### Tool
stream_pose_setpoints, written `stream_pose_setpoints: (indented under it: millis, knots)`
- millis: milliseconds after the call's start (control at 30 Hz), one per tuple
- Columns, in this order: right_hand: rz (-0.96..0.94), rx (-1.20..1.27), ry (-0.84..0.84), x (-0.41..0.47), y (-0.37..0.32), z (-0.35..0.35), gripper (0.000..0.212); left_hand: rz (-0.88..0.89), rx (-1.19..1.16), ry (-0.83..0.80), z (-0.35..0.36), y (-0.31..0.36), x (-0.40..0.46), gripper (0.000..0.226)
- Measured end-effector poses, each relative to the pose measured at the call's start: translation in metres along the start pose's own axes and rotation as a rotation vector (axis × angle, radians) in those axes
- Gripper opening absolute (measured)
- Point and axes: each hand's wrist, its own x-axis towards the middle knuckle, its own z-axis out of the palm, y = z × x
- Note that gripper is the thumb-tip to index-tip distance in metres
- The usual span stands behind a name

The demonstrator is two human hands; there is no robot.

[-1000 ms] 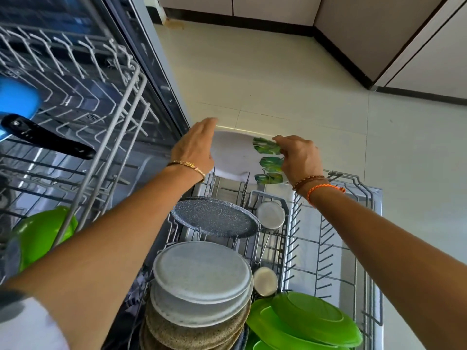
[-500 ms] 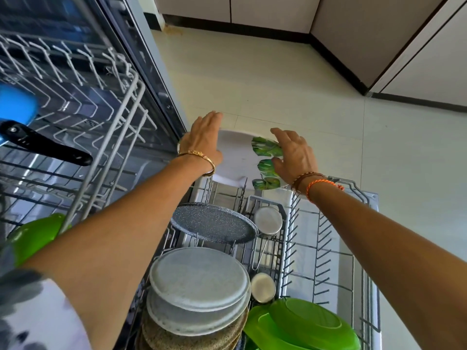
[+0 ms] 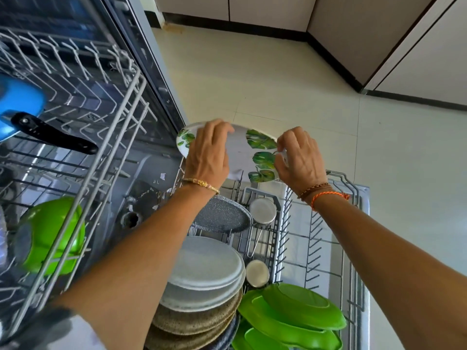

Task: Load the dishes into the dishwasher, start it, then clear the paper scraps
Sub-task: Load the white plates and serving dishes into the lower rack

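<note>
Counting from the lower rack (image 3: 358, 248), which stands pulled out over the floor: one leaf-printed plate (image 3: 252, 152) stands at its far end, with two hands on it, the left hand (image 3: 207, 157) and the right hand (image 3: 300, 162). Nearer than that plate sits one dark speckled plate (image 3: 222, 218). Nearer again, a row of pale and tan plates (image 3: 204, 279) stands packed close; I make out at least five rims. Right of that row are two small steel bowls (image 3: 262, 210), then at least three green plates (image 3: 300, 306). On the upper rack (image 3: 75, 102), left of the lower one, sit one green bowl (image 3: 50, 236) and one blue pan (image 3: 17, 102).
</note>
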Motion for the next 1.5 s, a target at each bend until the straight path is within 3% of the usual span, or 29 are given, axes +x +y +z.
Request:
stream_pose_setpoints:
  millis: [133, 267, 333, 500, 667, 800, 1033, 1200, 1500]
  knots:
    - [-0.149, 0.063, 0.002, -0.001, -0.012, -0.037, 0.013, 0.122, -0.025, -0.07, -0.027, 0.029, -0.02, 0.036]
    - [-0.18, 0.131, 0.036, 0.015, -0.035, -0.103, 0.013, 0.169, 0.04, -0.127, -0.08, 0.066, -0.023, 0.023]
    - [-0.131, 0.173, 0.065, 0.021, -0.053, -0.14, 0.018, 0.056, 0.043, -0.134, -0.114, 0.087, -0.021, 0.016]
    - [0.049, 0.421, 0.175, 0.026, -0.111, -0.2, 0.025, -0.311, 0.007, -0.165, -0.182, 0.126, -0.028, 0.027]
    - [0.201, 0.631, 0.277, 0.019, -0.187, -0.236, 0.031, -0.373, 0.001, -0.016, -0.232, 0.163, -0.067, 0.026]
    - [0.208, 0.767, 0.252, -0.005, -0.241, -0.255, 0.037, -0.59, -0.065, 0.183, -0.273, 0.187, -0.126, 0.021]
    - [-0.063, 1.19, -0.109, -0.118, -0.4, -0.327, 0.021, -0.68, 0.086, 0.643, -0.408, 0.228, -0.307, 0.02]
    - [-0.157, 1.44, -0.358, -0.182, -0.52, -0.377, 0.014, -0.949, 0.22, 0.904, -0.47, 0.26, -0.416, 0.033]
    - [-0.349, 1.444, -1.072, -0.277, -0.673, -0.417, 0.019, -1.324, 0.531, 1.267, -0.584, 0.292, -0.558, 0.019]
